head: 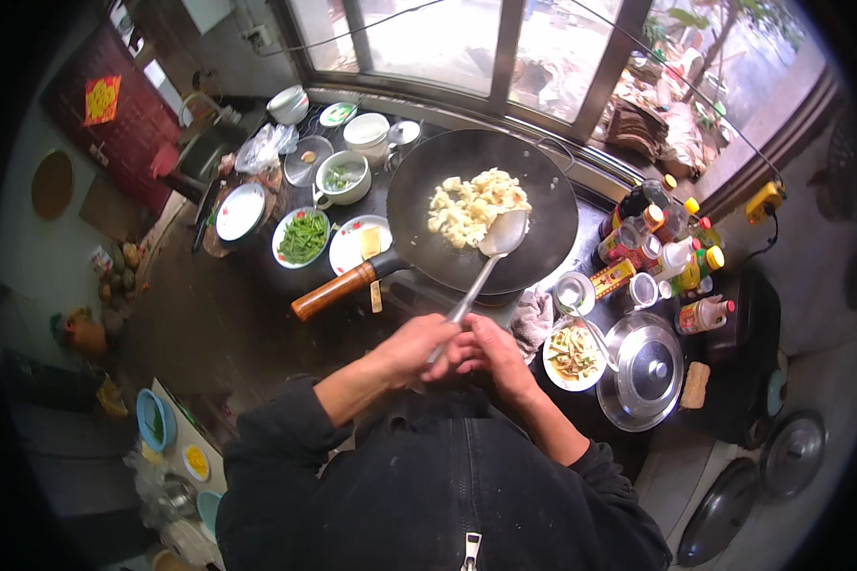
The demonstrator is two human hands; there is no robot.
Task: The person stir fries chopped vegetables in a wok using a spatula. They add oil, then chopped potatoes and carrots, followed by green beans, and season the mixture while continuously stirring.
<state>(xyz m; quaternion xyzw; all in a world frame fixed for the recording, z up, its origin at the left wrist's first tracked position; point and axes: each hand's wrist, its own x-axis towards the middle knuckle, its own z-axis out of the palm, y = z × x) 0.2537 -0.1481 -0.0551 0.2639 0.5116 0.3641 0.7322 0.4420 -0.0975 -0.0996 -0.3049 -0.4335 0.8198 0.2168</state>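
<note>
A metal wok spatula (473, 285) runs from my hands up into the wok, its blade lying against pale cooked pieces of food (464, 207), which look like cauliflower. My left hand (418, 347) is closed around the spatula's handle. Close beside it, my right hand (496, 353) touches the handle end or my left fingers; which of these is hidden. The black wok (543, 228) sits on the stove, its wooden handle (336, 289) pointing down to the left, with no hand on it.
Left of the wok stand a plate of green beans (302, 238), a plate with a yellowish block (343, 253) and a mug (343, 178). On the right are sauce bottles (639, 221), a bowl of sliced food (573, 357), a metal lid (643, 371) and a cloth (532, 321). Windows rise behind.
</note>
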